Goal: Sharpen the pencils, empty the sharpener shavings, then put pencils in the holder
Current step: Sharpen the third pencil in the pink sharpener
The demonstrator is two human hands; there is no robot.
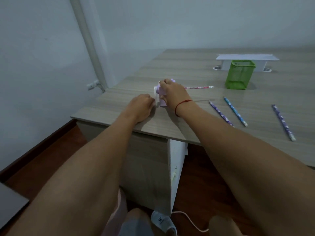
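Four pencils are seen in the head view. One, the pink pencil (199, 87), is lodged in the sharpener (162, 103) near the left edge of the surface (187, 68), its long axis run out toward 3 o'clock from the body. The sharpener is clasped from above by the right grip (172, 92). The crank (155, 95) at its 9 o'clock end appears pinched by the left grip (141, 106), the nearer to it. Three loose pencils (235, 111) are laid at 4 o'clock, well apart from both grips. The holder (239, 75) is stood at 2 o'clock. Cranking is judged the step in hand.
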